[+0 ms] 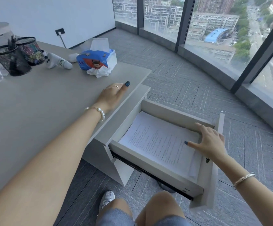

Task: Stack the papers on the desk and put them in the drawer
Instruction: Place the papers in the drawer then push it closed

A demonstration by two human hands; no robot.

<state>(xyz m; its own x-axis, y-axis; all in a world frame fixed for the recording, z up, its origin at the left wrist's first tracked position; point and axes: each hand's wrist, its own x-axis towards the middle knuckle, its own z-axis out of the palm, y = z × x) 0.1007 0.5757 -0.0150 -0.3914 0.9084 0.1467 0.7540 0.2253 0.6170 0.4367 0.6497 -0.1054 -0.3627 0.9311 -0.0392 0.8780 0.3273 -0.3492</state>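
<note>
Head view, right grip (pixel 209 141) atop papers (pixel 158 141), drawer (pixel 155 170)

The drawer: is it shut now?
No, the drawer is pulled out, with the papers lying flat inside it and the right hand resting on them.

An office high up: a gray desk (pixel 34 98) under the left hand (pixel 111 95), pen cups (pixel 13 61) beyond it, big windows (pixel 214 30) over city buildings.
</note>
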